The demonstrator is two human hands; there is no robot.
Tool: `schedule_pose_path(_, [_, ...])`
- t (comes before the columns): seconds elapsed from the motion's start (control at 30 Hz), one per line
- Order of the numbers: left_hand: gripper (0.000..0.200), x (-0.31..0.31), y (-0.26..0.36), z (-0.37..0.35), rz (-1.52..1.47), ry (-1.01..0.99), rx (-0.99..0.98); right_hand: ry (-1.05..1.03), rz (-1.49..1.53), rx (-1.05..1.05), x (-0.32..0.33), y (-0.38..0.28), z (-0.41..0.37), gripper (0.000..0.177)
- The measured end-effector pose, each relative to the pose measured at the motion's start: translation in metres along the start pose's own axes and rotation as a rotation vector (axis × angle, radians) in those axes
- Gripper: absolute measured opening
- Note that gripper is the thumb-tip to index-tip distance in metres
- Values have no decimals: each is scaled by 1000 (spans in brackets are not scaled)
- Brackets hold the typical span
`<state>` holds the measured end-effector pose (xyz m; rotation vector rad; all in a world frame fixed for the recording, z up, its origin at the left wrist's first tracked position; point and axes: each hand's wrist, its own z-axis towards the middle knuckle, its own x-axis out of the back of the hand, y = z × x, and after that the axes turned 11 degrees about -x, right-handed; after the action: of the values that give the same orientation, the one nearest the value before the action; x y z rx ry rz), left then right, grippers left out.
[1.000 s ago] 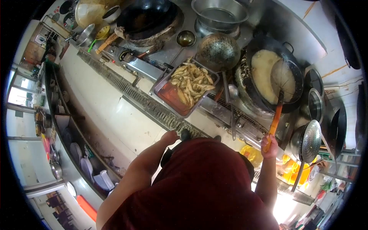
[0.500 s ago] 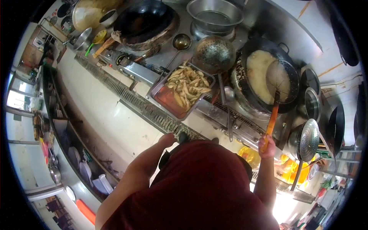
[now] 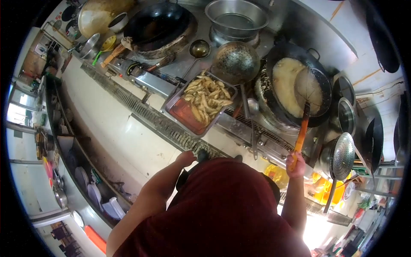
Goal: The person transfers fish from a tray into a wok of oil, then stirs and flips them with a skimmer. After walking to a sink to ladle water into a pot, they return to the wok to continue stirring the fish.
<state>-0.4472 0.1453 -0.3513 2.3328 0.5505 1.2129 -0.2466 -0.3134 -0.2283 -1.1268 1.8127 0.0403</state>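
Observation:
My right hand point(image 3: 295, 165) is wrapped round the wooden handle of a wire skimmer point(image 3: 302, 132). The skimmer's round mesh head rests in the cloudy, bubbling oil point(image 3: 287, 85) of a black wok point(image 3: 319, 70) at the right. Beside my waist hangs my left hand point(image 3: 186, 158), away from the cookware; its fingers are too small and turned away to read. Ahead of me, a rectangular metal tray point(image 3: 192, 130) holds a heap of fried fish-like pieces point(image 3: 205, 96) above reddish liquid.
A perforated ladle point(image 3: 235, 62) lies between tray and wok. Behind stand a steel basin point(image 3: 237, 19) and a second black wok point(image 3: 158, 25). A small ladle point(image 3: 199, 49) holds dark liquid. Strainers point(image 3: 343, 156) hang at the right; a plate-lined counter point(image 3: 77, 180) runs along the left.
The view has shifted slightly. My right hand still grips the skimmer, its head in nearly the same spot in the oil. My left hand stays by my waist.

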Motion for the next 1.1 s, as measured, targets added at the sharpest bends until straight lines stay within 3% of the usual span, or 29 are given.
schedule_pose_path(0.53, [46,-17,-17,15,-165,39,254,48,12,15,-6,2,0,12])
schedule_pose_path(0.63, [41,-44,-46,27,-119,45,223,44,24,10,-4,2,1,13])
schedule_pose_path(0.7, [40,-99,-105,47,-2,76,-38,11,19,-4,-1,2,2,15])
schedule_pose_path(0.87, [40,-106,-110,50,6,56,-39,4,23,-7,3,2,2,16])
schedule_pose_path(0.93, [39,-89,-92,42,-1,53,-45,11,21,-6,3,2,2,16])
schedule_pose_path(1.0, [38,-17,-14,9,-1,36,-32,20,24,9,2,3,2,17])
schedule_pose_path(1.1, [38,-15,-10,10,-49,17,87,58,20,16,-4,4,0,18])
